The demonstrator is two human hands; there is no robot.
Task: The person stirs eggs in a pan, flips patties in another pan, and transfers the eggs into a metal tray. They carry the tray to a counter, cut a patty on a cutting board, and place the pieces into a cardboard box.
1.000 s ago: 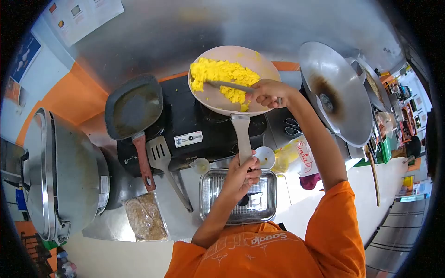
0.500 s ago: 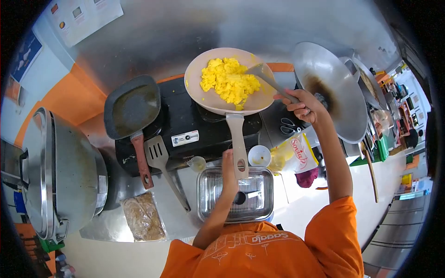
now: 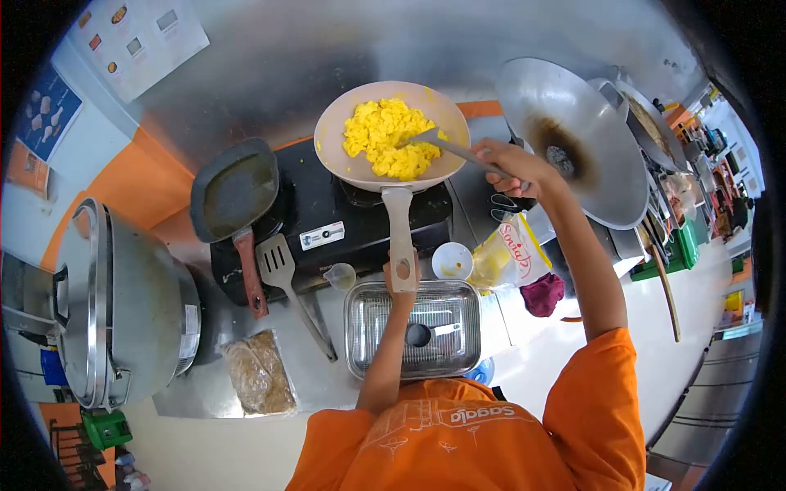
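My right hand (image 3: 517,169) is closed around the handle of a grey spatula (image 3: 458,150), whose blade touches the scrambled eggs (image 3: 385,135). The yellow eggs lie in soft lumps inside a cream-coloured frying pan (image 3: 454,155) on the right burner of a black gas stove (image 3: 327,196). My left hand (image 3: 407,281) is at the stove's front edge, partly behind the pan handle (image 3: 399,221). Its fingers are mostly hidden, so I cannot make out what they touch. Below that hand sits a clear rectangular glass dish (image 3: 458,360) holding a wire rack.
A dark square pan (image 3: 237,192) occupies the left burner, with a slotted turner (image 3: 278,262) beside it. A large metal pot (image 3: 139,303) stands left; a big wok (image 3: 606,155) is right. Nearby are a white bowl (image 3: 453,261), a yellow-and-clear pouch (image 3: 516,254) and scissors (image 3: 501,204).
The spatula has moved left and down into the eggs, which are gathered more closely together. My left hand has gone further behind the pan handle. The whole view has shifted slightly.
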